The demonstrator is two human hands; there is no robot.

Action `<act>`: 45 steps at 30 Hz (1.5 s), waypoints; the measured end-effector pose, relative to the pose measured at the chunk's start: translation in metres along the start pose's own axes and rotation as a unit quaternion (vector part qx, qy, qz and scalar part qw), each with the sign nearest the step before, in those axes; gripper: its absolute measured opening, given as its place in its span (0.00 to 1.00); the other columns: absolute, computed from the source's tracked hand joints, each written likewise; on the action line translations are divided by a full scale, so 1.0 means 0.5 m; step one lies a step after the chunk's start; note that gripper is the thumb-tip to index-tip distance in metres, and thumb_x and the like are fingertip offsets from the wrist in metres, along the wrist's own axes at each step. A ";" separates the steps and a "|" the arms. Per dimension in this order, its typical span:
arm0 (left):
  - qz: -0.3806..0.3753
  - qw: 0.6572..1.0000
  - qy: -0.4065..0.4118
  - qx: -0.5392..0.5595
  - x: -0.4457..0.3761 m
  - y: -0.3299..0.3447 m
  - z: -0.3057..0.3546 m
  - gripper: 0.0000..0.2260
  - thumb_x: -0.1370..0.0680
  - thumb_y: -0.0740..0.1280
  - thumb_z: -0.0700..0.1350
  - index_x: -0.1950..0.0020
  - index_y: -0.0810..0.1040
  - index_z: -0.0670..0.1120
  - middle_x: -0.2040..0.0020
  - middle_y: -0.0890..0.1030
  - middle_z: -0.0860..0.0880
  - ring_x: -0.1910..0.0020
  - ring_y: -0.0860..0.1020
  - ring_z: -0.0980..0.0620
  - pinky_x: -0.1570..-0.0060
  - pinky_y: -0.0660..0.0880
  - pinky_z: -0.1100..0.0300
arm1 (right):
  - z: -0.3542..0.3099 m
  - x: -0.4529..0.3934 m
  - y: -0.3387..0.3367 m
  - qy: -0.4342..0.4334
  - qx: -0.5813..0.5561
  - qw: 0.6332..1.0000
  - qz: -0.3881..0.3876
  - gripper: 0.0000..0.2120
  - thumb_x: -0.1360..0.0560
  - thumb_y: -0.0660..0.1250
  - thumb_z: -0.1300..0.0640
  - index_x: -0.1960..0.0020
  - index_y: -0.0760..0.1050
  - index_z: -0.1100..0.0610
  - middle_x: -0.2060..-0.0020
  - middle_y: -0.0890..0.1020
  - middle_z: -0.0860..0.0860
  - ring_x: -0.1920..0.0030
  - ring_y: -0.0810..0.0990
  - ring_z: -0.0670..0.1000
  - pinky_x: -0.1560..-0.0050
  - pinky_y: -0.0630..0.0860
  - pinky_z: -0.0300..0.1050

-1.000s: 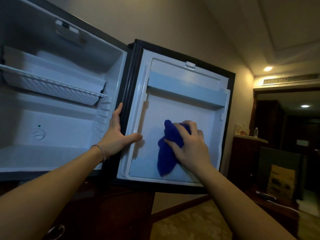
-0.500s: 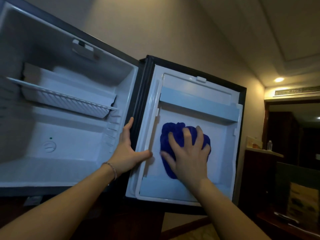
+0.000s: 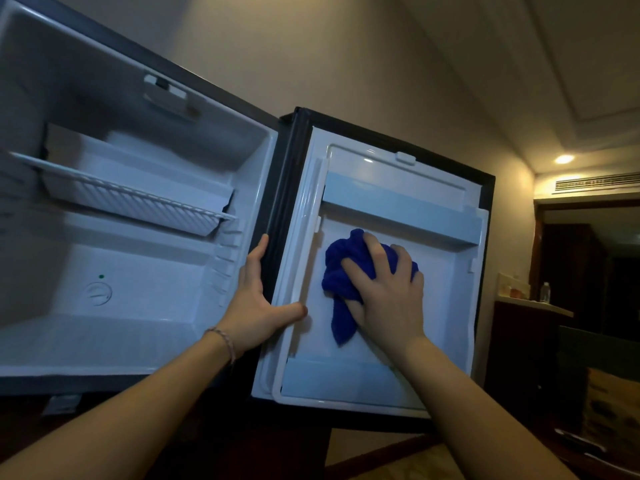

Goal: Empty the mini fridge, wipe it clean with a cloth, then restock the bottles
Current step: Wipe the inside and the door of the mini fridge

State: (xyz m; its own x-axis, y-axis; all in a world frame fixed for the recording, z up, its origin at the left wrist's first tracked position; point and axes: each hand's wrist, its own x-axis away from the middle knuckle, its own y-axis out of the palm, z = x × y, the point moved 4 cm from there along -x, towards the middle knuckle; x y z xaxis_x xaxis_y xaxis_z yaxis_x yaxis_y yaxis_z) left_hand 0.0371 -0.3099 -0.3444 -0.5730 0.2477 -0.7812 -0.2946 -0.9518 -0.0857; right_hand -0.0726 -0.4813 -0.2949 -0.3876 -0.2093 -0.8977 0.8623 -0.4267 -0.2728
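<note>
The mini fridge (image 3: 145, 306) stands wide open, its white inside bare of bottles, with a wire shelf (image 3: 128, 197) across the upper part. Its door (image 3: 446, 306) swings out to the right. My left hand (image 3: 258, 306) grips the hinge-side edge of the door, thumb on the inner liner. My right hand (image 3: 388, 292) holds a bunched blue cloth (image 3: 341, 271) and presses it against the door's white inner panel, below the upper door shelf (image 3: 401, 209). A tail of cloth hangs down under my palm.
A lower door shelf (image 3: 349, 381) runs along the door's bottom. To the far right a dark wooden counter (image 3: 530, 308) carries a water bottle (image 3: 545, 292). A cardboard box (image 3: 611, 400) sits lower right. Dark wood cabinet fronts lie below the fridge.
My right hand has gone from flat on the spread cloth to gripping it bunched, shifted slightly right on the door panel. The left hand keeps its hold on the door edge.
</note>
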 end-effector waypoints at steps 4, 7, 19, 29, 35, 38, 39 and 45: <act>0.000 1.000 -0.006 0.006 -0.002 -0.001 -0.005 0.53 0.38 0.76 0.51 0.24 0.45 0.71 0.22 0.54 0.62 0.25 0.56 0.58 0.28 0.59 0.54 | -0.013 -0.027 -0.004 0.029 -0.004 0.999 0.036 0.30 0.31 0.75 0.51 0.32 0.69 0.49 0.23 0.60 0.52 0.32 0.66 0.69 0.48 0.73 0.67; 0.004 1.000 0.001 0.002 -0.001 0.000 -0.005 0.53 0.35 0.78 0.48 0.23 0.45 0.70 0.24 0.54 0.63 0.27 0.56 0.60 0.30 0.58 0.56 | -0.014 -0.035 -0.004 0.023 0.008 0.999 0.048 0.38 0.32 0.75 0.54 0.26 0.62 0.47 0.21 0.57 0.52 0.31 0.65 0.70 0.48 0.73 0.71; 0.010 1.000 0.013 -0.004 0.000 0.001 -0.003 0.53 0.32 0.79 0.44 0.22 0.46 0.67 0.28 0.54 0.65 0.28 0.55 0.64 0.31 0.56 0.60 | -0.016 -0.019 0.004 0.021 0.012 0.999 -0.035 0.40 0.29 0.60 0.27 0.23 0.59 0.43 0.20 0.50 0.50 0.26 0.56 0.68 0.40 0.68 0.70; 0.010 1.000 0.003 -0.005 -0.001 0.002 -0.001 0.53 0.32 0.79 0.42 0.22 0.46 0.67 0.29 0.55 0.63 0.29 0.55 0.63 0.32 0.58 0.59 | -0.003 -0.007 -0.014 -0.094 0.045 0.978 -0.181 0.68 0.45 0.72 0.23 0.23 0.30 0.37 0.24 0.27 0.47 0.25 0.41 0.72 0.38 0.63 0.77; 0.019 1.000 -0.001 0.001 0.002 0.003 0.003 0.52 0.38 0.77 0.50 0.25 0.47 0.72 0.28 0.57 0.63 0.29 0.58 0.62 0.32 0.60 0.60 | -0.001 -0.018 0.016 -0.107 0.084 0.991 -0.019 0.39 0.32 0.70 0.32 0.26 0.61 0.43 0.22 0.56 0.53 0.33 0.64 0.73 0.55 0.76 0.71; 0.022 1.000 0.002 -0.007 0.003 0.003 0.003 0.53 0.35 0.79 0.46 0.25 0.46 0.71 0.28 0.57 0.62 0.30 0.59 0.62 0.32 0.60 0.60 | -0.009 -0.021 0.020 -0.063 0.058 0.996 0.019 0.26 0.26 0.66 0.37 0.32 0.68 0.45 0.24 0.62 0.52 0.33 0.66 0.71 0.53 0.76 0.68; 0.023 1.000 0.003 -0.009 0.003 0.003 0.002 0.53 0.34 0.79 0.45 0.25 0.46 0.71 0.28 0.58 0.62 0.30 0.59 0.62 0.32 0.60 0.60 | -0.011 -0.023 0.019 -0.042 0.049 0.997 0.033 0.22 0.24 0.62 0.38 0.34 0.70 0.46 0.26 0.64 0.52 0.33 0.67 0.70 0.53 0.76 0.67; 0.019 1.000 -0.001 -0.005 0.003 0.002 -0.002 0.53 0.37 0.78 0.48 0.25 0.47 0.72 0.28 0.58 0.63 0.30 0.61 0.61 0.31 0.62 0.59 | -0.021 -0.043 0.004 0.022 0.031 0.995 0.094 0.25 0.18 0.49 0.38 0.45 0.78 0.53 0.33 0.75 0.54 0.38 0.72 0.67 0.54 0.76 0.58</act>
State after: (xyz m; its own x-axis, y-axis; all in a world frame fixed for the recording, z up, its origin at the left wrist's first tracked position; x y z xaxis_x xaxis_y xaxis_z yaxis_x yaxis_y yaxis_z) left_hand 0.0366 -0.3107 -0.3461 -0.5857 0.2121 -0.7823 -0.2645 -0.9623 -0.0629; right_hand -0.0590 -0.4685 -0.2799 -0.2063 -0.2517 -0.9456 0.8957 -0.4376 -0.0789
